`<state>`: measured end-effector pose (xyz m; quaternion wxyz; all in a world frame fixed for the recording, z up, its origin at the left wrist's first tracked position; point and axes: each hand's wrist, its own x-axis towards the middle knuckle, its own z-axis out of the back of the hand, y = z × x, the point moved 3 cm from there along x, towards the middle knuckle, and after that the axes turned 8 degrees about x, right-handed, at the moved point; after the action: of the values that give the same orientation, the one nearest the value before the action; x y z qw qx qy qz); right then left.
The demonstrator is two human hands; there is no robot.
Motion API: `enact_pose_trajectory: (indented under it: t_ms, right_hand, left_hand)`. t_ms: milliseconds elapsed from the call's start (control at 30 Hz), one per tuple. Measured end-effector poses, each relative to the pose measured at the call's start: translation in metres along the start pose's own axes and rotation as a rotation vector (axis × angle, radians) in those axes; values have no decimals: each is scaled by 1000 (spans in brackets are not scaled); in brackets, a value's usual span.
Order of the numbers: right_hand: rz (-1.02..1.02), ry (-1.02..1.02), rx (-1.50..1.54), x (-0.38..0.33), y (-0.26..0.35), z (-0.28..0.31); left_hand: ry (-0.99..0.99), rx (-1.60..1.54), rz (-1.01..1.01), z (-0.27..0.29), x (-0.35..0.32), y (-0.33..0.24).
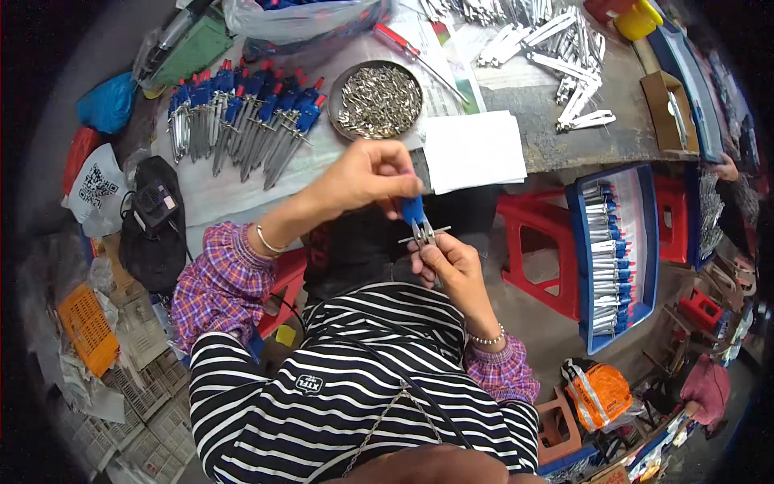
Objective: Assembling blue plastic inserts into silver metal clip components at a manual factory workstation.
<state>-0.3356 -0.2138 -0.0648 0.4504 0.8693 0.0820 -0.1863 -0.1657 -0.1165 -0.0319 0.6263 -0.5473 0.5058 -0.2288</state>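
My left hand (372,179) is closed, thumb and fingers pinching the top end of a small blue-and-metal tool (413,211). Its two-pronged metal part points down toward my right hand (453,266), whose fingers are curled around that lower end. A thin metal rod lies crosswise at the prongs; which fingers bear it I cannot make out. The tool is held over my lap, just off the table's near edge. Beyond my left forearm lie rows of similar blue tools (256,113) with red tips and long grey metal arms.
A round dish (333,113) of small metal pins stands mid-table, beside white paper (474,152) and a red-handled screwdriver (403,47). Silver metal arms (568,73) are heaped at the far right. A blue tray (641,298) of tools rests on red stools (528,258) to my right.
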Motion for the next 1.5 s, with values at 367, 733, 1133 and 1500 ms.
enact_pose_trajectory:
  t_ms: [367, 733, 1133, 1500]
  right_hand:
    - [-86, -20, 186, -2, -1, 2]
    - [-188, 21, 103, 5, 8, 4]
    - [-325, 116, 224, 4, 0, 8]
    - [-329, 135, 117, 2, 5, 10]
  left_hand:
    - [58, -3, -87, -9, -1, 2]
    - [112, 748, -565, 1, -6, -11]
    - [144, 695, -333, -5, -12, 4]
    - [184, 678, -300, -13, -14, 8]
